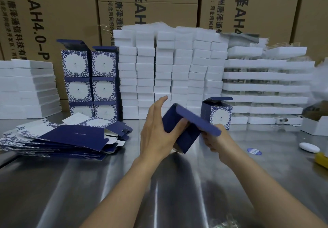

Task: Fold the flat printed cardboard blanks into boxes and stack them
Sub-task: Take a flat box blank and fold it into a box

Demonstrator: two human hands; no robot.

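One box in hand: I see a half-folded navy box held tilted just above the steel table, near centre, one flap raised on top.
Left hand: my left hand is fairly wide, thumb pressed on the box's near face, palm along its left side, fingers straight and pointing up past the edge.
Right hand: my right hand is curled narrow, gripping the box's right lower edge under the raised flap; its fingertips are hidden.
Blanks: a fanned pile of flat blanks lies on the table to the left, well apart from the hands.
Done box: one folded box stands upright just behind the right hand, lid flap open.
Stack: finished boxes are stacked in two columns at back left.
Behind: white foam blocks are piled between the stack and the trays; brown cartons form the backdrop.
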